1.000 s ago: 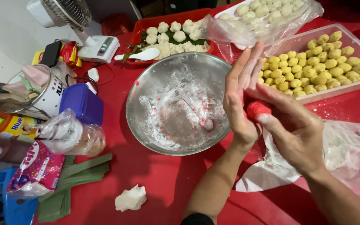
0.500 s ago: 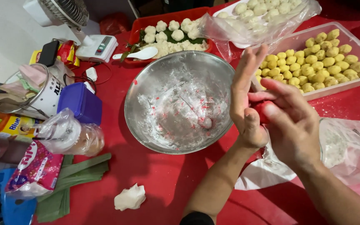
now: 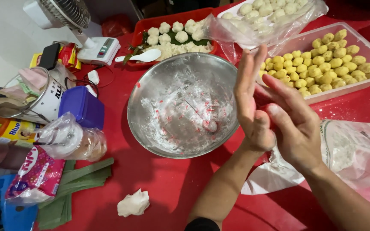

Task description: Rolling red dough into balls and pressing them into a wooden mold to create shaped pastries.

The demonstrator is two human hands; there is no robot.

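A red table is filling the whole frame and carrying everything. At the centre a large steel bowl is sitting, its inside smeared with white flour and red flecks, a small lump lying near its lower right wall. At the upper right a clear plastic tub is holding many yellow balls. Above it, at the top edge, a tray wrapped in clear plastic is holding pale balls. At the upper middle a red tray is holding white balls on a green leaf, with a white spoon lying at its front. At the lower right a crumpled plastic bag of white flour is lying just under the hands.

Right of centre, the two hands are pressing together beside the bowl's right rim. The left hand is standing upright with its fingers straight and open, palm facing right. The right hand is lying against it, its grip curled loosely over the palm. A sliver of red is showing between the palms; what it is cannot be told, since the hands are hiding it.

At the left a blue lidded box is standing near a tin and packets. Folded green leaves are lying at the lower left, and a small lump of white dough is resting at the bottom centre.
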